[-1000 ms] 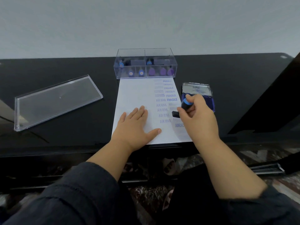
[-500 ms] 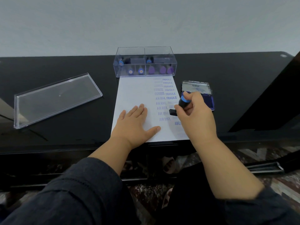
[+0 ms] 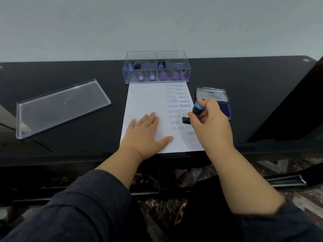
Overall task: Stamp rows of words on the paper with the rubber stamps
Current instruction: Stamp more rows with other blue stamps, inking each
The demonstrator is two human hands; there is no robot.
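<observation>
Left hand (image 3: pixel 147 132): flat on the paper (image 3: pixel 145 102), palm down, fingers (image 3: pixel 152 117) straight and spread, thumb pointing right along the near part of the sheet. Nothing grasped.

Right hand (image 3: pixel 209 123): fingers curled around the rubber stamp (image 3: pixel 193 113), gripping its black handle. Blue cap of the handle tilted up and to the far right; black base down at the right part of the paper, among the printed rows. Contact between base and sheet not determinable, since the hand covers part of it.

Paper: white sheet lying on the black bench (image 3: pixel 70 154), near edge close to the near edge of the bench, far edge just beside the clear box (image 3: pixel 156 67). Printed in blue on the right half: column reading FRAGILE at the far right, faint EXPRESS rows to its left, AIR MAIL rows nearer, partly hidden lettering next to the right hand.

Clear box: open at the top, divided into compartments, holding further stamps with blue and purple caps.

Ink pad (image 3: pixel 220 103): open, on the bench just right of the paper, lid raised at the far side, partly behind the right hand.

Clear lid (image 3: pixel 61 107): lying on the bench well to the left, apart from the paper.

Dark sleeves on both forearms.
</observation>
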